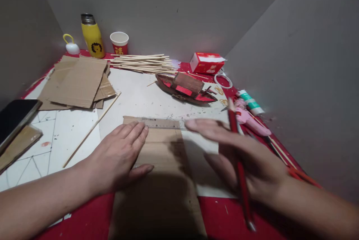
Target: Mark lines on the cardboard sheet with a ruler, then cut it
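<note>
My left hand (119,157) lies flat with fingers stretched out on a brown cardboard piece (165,180) in front of me. A clear ruler (164,123) rests along the cardboard's far edge, just beyond the left fingertips. My right hand (238,154) hovers blurred over the cardboard's right side, fingers extended toward the ruler's right end, with a red pencil (239,169) held between thumb and palm. A small red and brown model boat (186,88) stands beyond the ruler.
A stack of cardboard sheets (78,83) lies at back left, a bundle of wooden sticks (143,63) behind the boat, one loose stick (91,129) left of my hand. A yellow flask (92,38), paper cup (119,42), red box (206,62), glue tube (250,102) and phone (15,118) ring the table. Grey walls close in.
</note>
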The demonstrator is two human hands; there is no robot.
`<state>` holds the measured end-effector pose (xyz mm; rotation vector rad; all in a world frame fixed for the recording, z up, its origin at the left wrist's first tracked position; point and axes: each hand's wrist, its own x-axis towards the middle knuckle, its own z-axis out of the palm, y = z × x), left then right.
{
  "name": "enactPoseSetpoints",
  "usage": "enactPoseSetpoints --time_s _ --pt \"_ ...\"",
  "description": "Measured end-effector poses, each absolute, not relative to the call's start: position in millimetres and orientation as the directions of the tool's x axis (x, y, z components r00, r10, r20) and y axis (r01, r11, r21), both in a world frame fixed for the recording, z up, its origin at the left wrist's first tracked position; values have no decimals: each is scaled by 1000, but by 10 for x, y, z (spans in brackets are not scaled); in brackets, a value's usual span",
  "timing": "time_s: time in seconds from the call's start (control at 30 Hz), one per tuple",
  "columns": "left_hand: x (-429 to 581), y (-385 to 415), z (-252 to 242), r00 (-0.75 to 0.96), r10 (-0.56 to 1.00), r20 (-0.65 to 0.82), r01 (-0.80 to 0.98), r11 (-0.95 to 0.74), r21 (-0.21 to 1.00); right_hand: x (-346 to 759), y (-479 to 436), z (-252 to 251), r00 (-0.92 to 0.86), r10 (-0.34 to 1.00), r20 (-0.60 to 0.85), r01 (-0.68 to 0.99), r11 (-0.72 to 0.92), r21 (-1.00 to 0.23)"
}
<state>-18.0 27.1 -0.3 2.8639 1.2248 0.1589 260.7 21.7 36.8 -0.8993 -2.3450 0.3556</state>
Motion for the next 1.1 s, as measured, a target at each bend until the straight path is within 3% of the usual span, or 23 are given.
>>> enactPoseSetpoints --time_s 0.07,0.37,0.77,1.1 --pt "-176 272 0 679 729 89 725 -684 73 2638 518 242 -522 642 562 496 764 -412" --pt "-197 265 20 707 691 148 695 -718 30 2854 921 -123 -675 613 411 480 788 -387" --pt "-225 284 48 737 655 169 664 -748 5 2860 1017 -154 -667 616 419 457 783 -423" --pt "-292 304 116 691 700 180 688 -714 132 2867 1032 -162 -644 629 435 453 772 -446"
